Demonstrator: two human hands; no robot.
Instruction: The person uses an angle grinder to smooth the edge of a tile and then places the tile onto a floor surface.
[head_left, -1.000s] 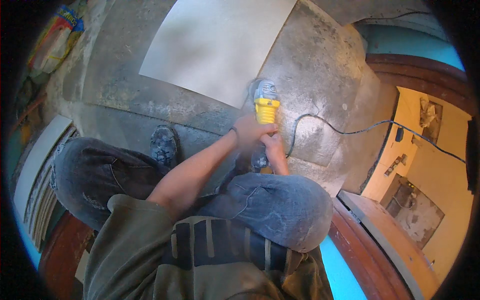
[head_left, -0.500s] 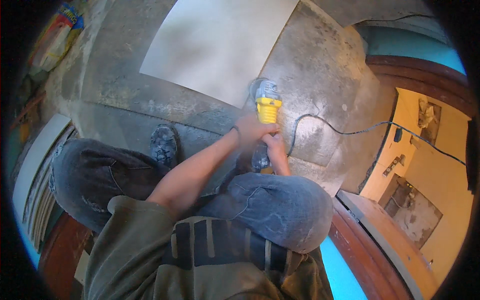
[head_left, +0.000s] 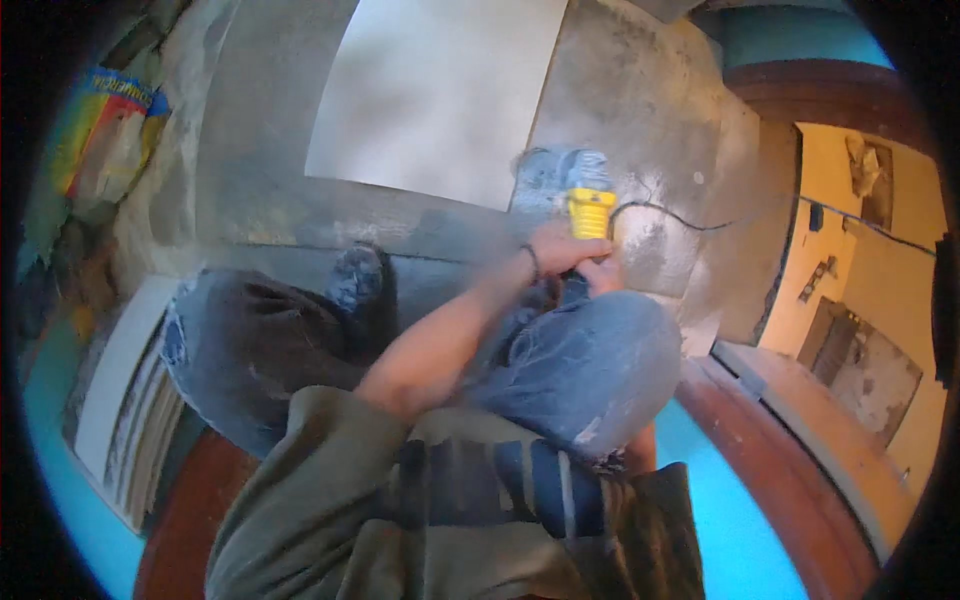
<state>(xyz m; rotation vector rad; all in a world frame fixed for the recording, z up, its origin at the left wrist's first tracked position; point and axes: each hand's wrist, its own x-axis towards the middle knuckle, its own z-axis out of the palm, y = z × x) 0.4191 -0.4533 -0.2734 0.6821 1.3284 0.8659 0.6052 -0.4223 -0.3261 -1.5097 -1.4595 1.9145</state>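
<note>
Both my hands grip a yellow angle grinder with a grey head, at the right-hand edge of a large white tile near its near right corner. My left hand is wrapped round the body just behind the yellow part. Below it, my right hand closes on the rear, partly hidden by my right knee. Motion and dust blur the grinder's head, so the disc cannot be made out. A black cord runs off to the right.
The tile lies on a dusty grey floor slab. Stacked tiles lean at the left, below a colourful bag. At the right are a reddish-brown door frame and a yellowish panel with cut openings. My shoe rests near the tile.
The view has turned slightly, shifting the hands and grinder rightward in the picture. The grinder stays at the tile's edge, its head now more blurred. Both hands keep their grip.
</note>
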